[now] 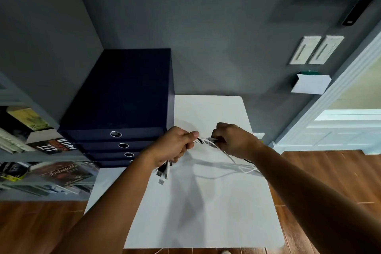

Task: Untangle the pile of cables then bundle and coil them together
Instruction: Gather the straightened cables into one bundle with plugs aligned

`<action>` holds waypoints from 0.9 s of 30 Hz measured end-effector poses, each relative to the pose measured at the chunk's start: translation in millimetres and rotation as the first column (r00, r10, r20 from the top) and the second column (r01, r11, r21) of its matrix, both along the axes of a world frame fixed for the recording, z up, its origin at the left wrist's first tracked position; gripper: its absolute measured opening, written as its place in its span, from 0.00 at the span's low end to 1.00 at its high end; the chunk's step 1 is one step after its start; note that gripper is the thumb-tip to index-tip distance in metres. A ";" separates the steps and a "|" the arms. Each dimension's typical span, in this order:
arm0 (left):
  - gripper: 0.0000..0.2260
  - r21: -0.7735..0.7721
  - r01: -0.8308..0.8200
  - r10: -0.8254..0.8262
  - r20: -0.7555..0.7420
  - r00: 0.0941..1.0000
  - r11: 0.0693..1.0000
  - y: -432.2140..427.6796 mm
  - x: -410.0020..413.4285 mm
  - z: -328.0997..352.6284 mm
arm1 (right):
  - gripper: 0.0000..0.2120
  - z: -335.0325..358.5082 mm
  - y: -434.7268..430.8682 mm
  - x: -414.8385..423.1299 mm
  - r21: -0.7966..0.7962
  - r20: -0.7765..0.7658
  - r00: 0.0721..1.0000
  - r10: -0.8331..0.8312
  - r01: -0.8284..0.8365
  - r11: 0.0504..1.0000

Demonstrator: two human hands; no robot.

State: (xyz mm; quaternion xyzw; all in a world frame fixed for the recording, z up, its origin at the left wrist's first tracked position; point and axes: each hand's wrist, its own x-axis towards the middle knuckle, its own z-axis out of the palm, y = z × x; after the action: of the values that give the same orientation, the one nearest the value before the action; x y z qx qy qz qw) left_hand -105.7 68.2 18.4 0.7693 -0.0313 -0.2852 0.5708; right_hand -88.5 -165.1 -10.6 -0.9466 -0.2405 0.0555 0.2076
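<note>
Grey shelving (24, 154) at the far left carries books, some lying flat and some leaning. Next to it, a navy-blue drawer unit (123, 99) with round metal pull-holes stands on the far left corner of the white table (206, 222), against a grey wall.

Left hand (173, 146): fingers curled into a fist round the gathered cables (204, 141), thumb laid along the top of the bundle. Several connector ends (162, 173), white and dark, hang from the underside of this fist, just above the tabletop.

A short span of white and dark strands, held above the table, runs from the left fist to the right hand (233, 140). The right hand's fingers are likewise closed round the strands, knuckles upward. Beyond this grip the slack cable tails (237, 166) drop to the table and lie along its right edge, partly hidden behind the right forearm.

On the wall further right: two pale switch plates (315, 49) and, below them, a white wall pocket (309, 85). Wooden flooring (329, 175) surrounds the table.
</note>
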 end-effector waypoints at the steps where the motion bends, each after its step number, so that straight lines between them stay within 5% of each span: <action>1: 0.19 -0.022 -0.018 0.018 -0.015 1.000 1.000 0.5 -0.7 -1.4 | 0.07 -3.0 -1.2 -0.8 0.003 0.041 0.999 0.008 -0.008 1.000; 4: 0.19 -0.113 -0.062 0.051 -0.101 0.994 0.992 2.3 -2.7 -4.1 | 0.05 -4.2 -5.6 -4.1 0.151 -0.100 0.993 -0.069 0.083 0.985; 6: 0.19 -0.182 -0.098 0.067 -0.171 0.983 0.978 3.3 -3.9 -7.0 | 0.05 -2.5 -9.5 -5.5 0.296 -0.402 0.909 -0.113 0.245 0.923; 10: 0.20 -0.311 -0.178 0.083 -0.294 0.952 0.934 1.0 -6.5 -13.5 | 0.06 -5.0 -14.9 -13.8 0.493 -0.692 0.721 0.048 0.422 0.761; 14: 0.20 -0.394 -0.233 0.083 -0.362 0.928 0.889 -5.6 -6.6 -17.5 | 0.11 -3.4 -15.0 -17.9 0.543 -0.806 0.579 0.126 0.637 0.546; 19: 0.20 -0.419 -0.227 0.066 -0.364 0.929 0.879 -11.7 -1.2 -13.6 | 0.16 -6.1 -18.2 -19.2 0.526 -0.851 0.458 0.259 0.745 0.411; 24: 0.19 -0.403 -0.182 0.042 -0.334 0.942 0.897 -12.0 4.3 -9.5 | 0.17 -15.6 -26.8 -25.3 0.640 -0.764 0.478 0.433 0.647 0.415; 27: 0.19 -0.407 -0.169 0.027 -0.333 0.942 0.898 -9.6 6.2 -6.2 | 0.13 -10.6 -23.8 -23.5 0.604 -0.767 0.597 0.234 0.552 0.575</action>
State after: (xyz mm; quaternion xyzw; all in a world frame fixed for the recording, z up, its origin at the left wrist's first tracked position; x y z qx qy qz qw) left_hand -99.5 58.7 12.2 0.5687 0.0388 -0.3625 0.7373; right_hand -112.0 -188.9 -21.1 -0.6382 -0.0225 0.3271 0.6965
